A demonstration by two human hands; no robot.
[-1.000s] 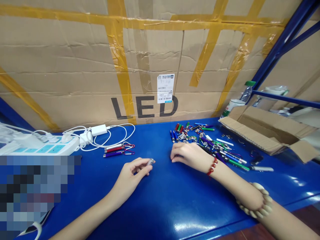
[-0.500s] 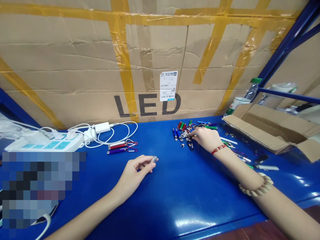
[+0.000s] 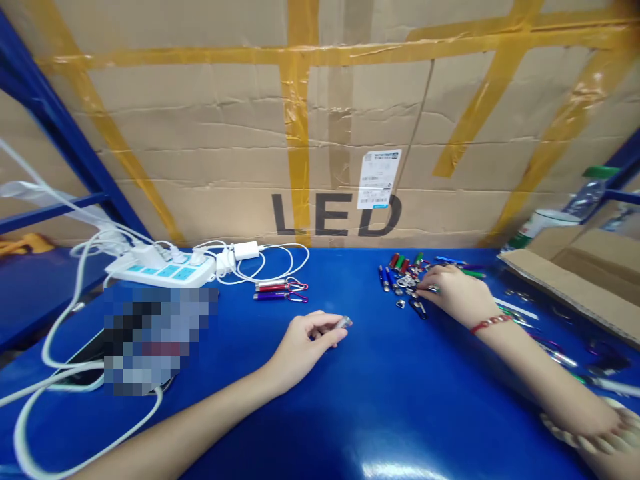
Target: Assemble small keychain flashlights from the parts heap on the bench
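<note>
My left hand (image 3: 305, 343) rests on the blue table (image 3: 380, 400), fingers curled round a small silver cylindrical part (image 3: 343, 323) whose tip sticks out to the right. My right hand (image 3: 457, 293), with a red bead bracelet at the wrist, lies on a pile of small coloured keychain flashlights and metal parts (image 3: 407, 277); its fingertips pinch a small metal piece at the pile's near edge. Two assembled flashlights with carabiner clips (image 3: 279, 291), one red and one purple, lie side by side left of the pile.
A big taped cardboard box marked LED (image 3: 335, 213) walls off the back. A white power strip (image 3: 163, 270) with chargers and white cables sits at the left. An open cardboard box (image 3: 580, 273) stands at the right, a bottle behind it. Blue shelf posts flank both sides.
The view has swung left. My right hand went from the table centre out to the pile and now picks at it. My left hand has stayed put with the silver part.
</note>
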